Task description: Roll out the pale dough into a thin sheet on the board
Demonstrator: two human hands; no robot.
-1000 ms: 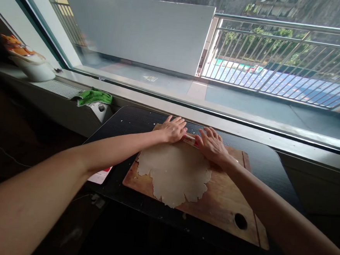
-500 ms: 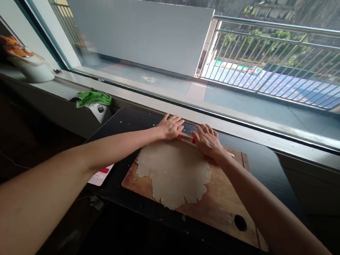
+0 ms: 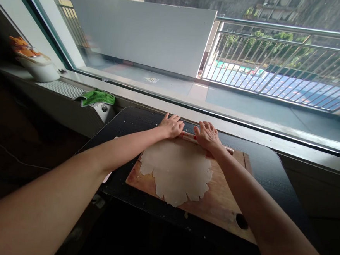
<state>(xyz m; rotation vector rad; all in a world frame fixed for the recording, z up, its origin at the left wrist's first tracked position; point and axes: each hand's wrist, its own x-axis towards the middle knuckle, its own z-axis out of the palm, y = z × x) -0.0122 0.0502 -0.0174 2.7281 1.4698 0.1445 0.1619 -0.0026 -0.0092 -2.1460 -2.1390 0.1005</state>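
A wide, thin sheet of dough (image 3: 178, 171) with ragged, cracked edges lies on a wooden board (image 3: 226, 197). Across the sheet's far edge lies a rolling pin (image 3: 189, 136) with red and white markings. My left hand (image 3: 171, 126) rests on the pin's left part, palm down, its fingers stretched forward. On the pin's right part lies my right hand (image 3: 208, 135), also palm down with the fingers extended. A short stretch of the pin shows between the hands, and its right end sticks out past my right wrist.
The board sits on a black table (image 3: 266, 161) against a window sill (image 3: 245, 134). At the left are a green cloth (image 3: 98, 97), a white pot (image 3: 43, 69) with an orange figure, and a pale object (image 3: 107, 177) partly under my left forearm.
The view has shifted slightly, moving the scene a little to the right. My left forearm covers more of the pale object. Both hands stay on the pin, with more of its right end showing.
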